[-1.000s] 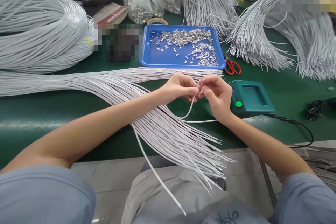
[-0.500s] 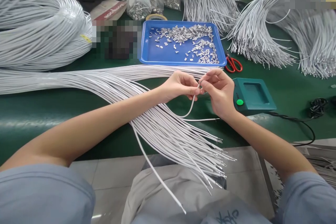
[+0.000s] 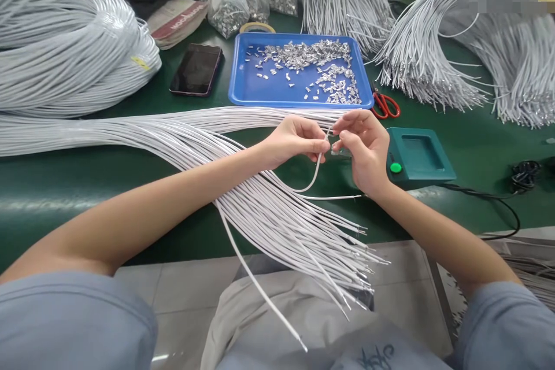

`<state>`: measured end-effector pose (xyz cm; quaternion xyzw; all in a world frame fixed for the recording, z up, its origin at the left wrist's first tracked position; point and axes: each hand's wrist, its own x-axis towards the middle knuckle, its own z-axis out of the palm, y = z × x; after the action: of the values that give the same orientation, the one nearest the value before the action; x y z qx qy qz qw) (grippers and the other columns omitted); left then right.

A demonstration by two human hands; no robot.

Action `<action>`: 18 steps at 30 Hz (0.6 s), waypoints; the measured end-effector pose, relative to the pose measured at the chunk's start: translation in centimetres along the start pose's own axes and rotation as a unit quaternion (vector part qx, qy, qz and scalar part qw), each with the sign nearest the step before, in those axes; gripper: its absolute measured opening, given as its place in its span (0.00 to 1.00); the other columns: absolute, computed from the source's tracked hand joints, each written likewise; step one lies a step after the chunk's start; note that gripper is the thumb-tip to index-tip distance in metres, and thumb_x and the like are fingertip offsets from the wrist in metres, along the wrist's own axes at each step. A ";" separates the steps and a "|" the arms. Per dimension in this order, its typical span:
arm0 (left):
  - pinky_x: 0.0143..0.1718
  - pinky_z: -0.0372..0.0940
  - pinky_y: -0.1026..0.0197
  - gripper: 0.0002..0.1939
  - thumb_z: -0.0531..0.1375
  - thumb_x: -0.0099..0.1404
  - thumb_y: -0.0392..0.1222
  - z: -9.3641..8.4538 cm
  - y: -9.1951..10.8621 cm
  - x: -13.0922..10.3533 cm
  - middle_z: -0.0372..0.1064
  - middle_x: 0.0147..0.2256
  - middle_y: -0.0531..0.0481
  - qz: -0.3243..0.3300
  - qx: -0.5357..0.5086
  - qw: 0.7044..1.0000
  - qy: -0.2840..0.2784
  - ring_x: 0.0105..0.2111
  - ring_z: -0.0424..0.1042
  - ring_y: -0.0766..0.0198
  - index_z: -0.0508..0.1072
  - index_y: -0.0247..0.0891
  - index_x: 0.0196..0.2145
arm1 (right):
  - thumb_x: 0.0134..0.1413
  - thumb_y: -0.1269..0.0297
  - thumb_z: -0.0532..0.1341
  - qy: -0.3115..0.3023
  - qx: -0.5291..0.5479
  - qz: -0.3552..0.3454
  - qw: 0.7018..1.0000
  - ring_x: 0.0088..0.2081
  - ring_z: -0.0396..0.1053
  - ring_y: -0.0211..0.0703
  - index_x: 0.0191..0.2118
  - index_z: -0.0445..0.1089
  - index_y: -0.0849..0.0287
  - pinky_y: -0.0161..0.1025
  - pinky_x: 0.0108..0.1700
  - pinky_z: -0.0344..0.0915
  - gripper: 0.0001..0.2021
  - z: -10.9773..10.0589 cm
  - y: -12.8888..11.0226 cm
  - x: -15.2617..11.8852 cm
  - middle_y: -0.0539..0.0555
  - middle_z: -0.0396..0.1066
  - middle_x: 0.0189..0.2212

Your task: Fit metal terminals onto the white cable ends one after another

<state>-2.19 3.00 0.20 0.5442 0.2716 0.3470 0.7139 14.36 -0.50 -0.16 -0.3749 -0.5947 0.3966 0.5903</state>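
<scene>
My left hand (image 3: 303, 141) pinches a thin white cable (image 3: 318, 167) just below its tip, which points up. Close by on the right, my right hand (image 3: 363, 147) has its fingers loosely curled, with the thumb and forefinger apart and a small gap between them and the cable tip. Under both hands runs a bundle of white cables (image 3: 277, 208), whose stripped ends fan out toward my lap. A small clear, greenish thing (image 3: 341, 152) shows below my right fingers; whether they touch it is unclear.
Behind the hands lies a blue tray (image 3: 255, 98) with many small metal pieces (image 3: 312, 55). Red-handled scissors (image 3: 387, 106) and a green device (image 3: 427, 156) with a cord are at right. A phone (image 3: 196, 69), a cable coil (image 3: 78, 46) and plastic bags (image 3: 228, 0) stand farther back.
My right thumb and fingers have come off the cable tip and moved slightly right, opening a gap. My left hand still pinches the cable in about the same place.
</scene>
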 end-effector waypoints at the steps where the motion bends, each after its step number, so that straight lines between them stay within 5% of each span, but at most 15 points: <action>1: 0.22 0.67 0.71 0.21 0.75 0.44 0.48 0.0 0.0 0.0 0.73 0.20 0.49 0.001 0.002 1.000 -0.002 0.22 0.74 0.69 0.73 0.29 0.24 | 0.51 0.66 0.62 -0.005 0.002 -0.004 1.000 0.36 0.71 0.37 0.39 0.66 0.52 0.32 0.28 0.70 0.08 0.0 0.0 0.0 0.49 0.70 0.32; 9: 0.22 0.67 0.71 0.20 0.75 0.45 0.46 -0.1 -0.2 0.2 0.73 0.20 0.50 0.005 0.001 1.000 -0.015 0.21 0.74 0.69 0.72 0.29 0.23 | 0.53 0.61 0.64 -0.022 -0.028 -0.004 0.999 0.35 0.73 0.37 0.42 0.64 0.50 0.33 0.28 0.71 0.12 0.0 0.1 0.0 0.47 0.70 0.30; 18: 0.23 0.67 0.70 0.22 0.75 0.43 0.48 0.1 -0.1 0.1 0.73 0.21 0.50 0.000 0.017 1.000 -0.015 0.21 0.73 0.69 0.72 0.29 0.23 | 0.51 0.68 0.63 -0.025 -0.076 0.004 0.997 0.30 0.70 0.38 0.47 0.65 0.49 0.39 0.27 0.71 0.16 -0.1 -0.2 0.2 0.46 0.68 0.26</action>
<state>-2.05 2.97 0.11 0.5613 0.2666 0.3347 0.7084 14.44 -0.43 0.08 -0.4109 -0.6360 0.3620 0.5437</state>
